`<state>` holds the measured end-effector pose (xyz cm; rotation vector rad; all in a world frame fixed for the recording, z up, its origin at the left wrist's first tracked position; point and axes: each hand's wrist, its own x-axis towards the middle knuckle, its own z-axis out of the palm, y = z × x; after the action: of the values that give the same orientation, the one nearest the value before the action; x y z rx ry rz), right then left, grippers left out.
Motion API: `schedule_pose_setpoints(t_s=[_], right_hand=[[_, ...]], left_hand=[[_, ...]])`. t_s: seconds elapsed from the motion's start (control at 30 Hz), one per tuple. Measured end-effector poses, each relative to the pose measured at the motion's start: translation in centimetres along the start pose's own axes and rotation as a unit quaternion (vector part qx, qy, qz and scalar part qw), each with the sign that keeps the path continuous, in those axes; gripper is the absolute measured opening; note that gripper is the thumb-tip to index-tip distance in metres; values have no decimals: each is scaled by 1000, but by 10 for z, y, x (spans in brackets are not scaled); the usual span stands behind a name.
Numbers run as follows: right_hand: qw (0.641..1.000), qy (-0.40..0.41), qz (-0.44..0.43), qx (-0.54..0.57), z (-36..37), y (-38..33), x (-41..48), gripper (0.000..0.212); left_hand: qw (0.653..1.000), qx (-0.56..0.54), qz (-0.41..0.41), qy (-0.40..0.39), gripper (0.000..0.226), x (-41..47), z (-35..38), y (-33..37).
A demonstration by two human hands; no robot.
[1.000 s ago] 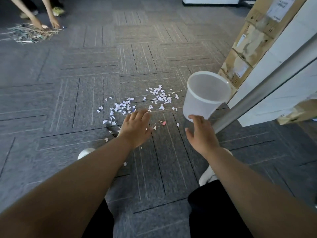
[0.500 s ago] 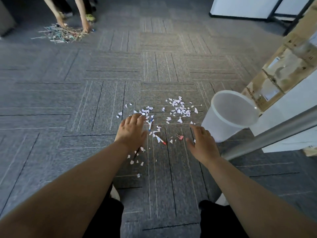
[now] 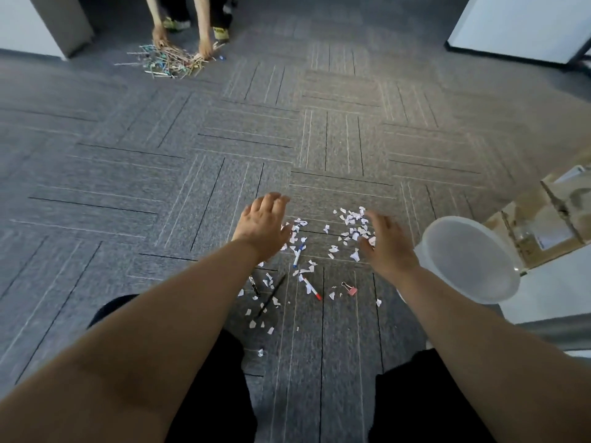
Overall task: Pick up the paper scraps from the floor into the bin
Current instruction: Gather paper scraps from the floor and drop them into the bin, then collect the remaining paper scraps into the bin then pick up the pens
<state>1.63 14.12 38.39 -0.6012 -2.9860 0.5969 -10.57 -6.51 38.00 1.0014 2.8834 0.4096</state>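
At the bottom edge are the person's knees in dark trousers (image 3: 425,398), both bare forearms reaching forward over grey carpet tiles (image 3: 160,219). Just ahead of the knees lies a lone crumpled scrap (image 3: 261,352). Beyond it the paper scraps (image 3: 351,225) begin thinly, and mixed among them are a black pen (image 3: 271,295), a white pen with a red tip (image 3: 311,287), a pink binder clip (image 3: 350,290) and, a little farther, a white pen with a blue cap (image 3: 297,254).

The left hand (image 3: 262,228) is palm down at the left edge of the scatter, fingers loosely spread and holding nothing. The right hand (image 3: 388,247) is palm down over the densest patch of white scraps, fingers relaxed and empty too. Whether either palm touches the carpet is hard to tell.

Just right of the right hand a translucent white plastic bin (image 3: 470,260) stands on the floor, mouth tipped toward the camera, beside cardboard boxes (image 3: 543,225).

Far across the floor another person's two hands (image 3: 204,47) reach into a pile of thin sticks (image 3: 169,62).
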Motion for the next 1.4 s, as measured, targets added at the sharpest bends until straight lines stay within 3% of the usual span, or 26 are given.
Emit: schedule_pose_setpoints(t_s=[0.17, 0.27, 0.63, 0.77, 1.0, 1.17, 1.3, 1.4], right_hand=[[999, -8, -17, 34, 24, 4, 16, 54], [998, -19, -22, 57, 48, 14, 24, 52], [983, -175, 4, 56, 208, 54, 41, 50], [983, -181, -13, 22, 247, 62, 60, 50], [968, -237, -84, 5, 353, 56, 70, 51], [944, -304, -127, -30, 413, 45, 12, 78], [943, -310, -111, -51, 446, 49, -24, 111], [937, -316, -135, -71, 465, 51, -37, 124]], left_hand=[[1000, 11, -11, -8, 54, 10, 19, -11], [998, 12, -26, -53, 54, 13, 50, -11], [973, -42, -120, -192, 56, 12, 202, -58], [976, -46, -110, -181, 55, 36, 229, -81], [954, -70, -202, -211, 53, -1, 310, -129], [928, -76, -272, -244, 60, -26, 356, -148], [931, -99, -309, -170, 64, -41, 379, -155], [942, -84, -288, -153, 63, -52, 391, -162]])
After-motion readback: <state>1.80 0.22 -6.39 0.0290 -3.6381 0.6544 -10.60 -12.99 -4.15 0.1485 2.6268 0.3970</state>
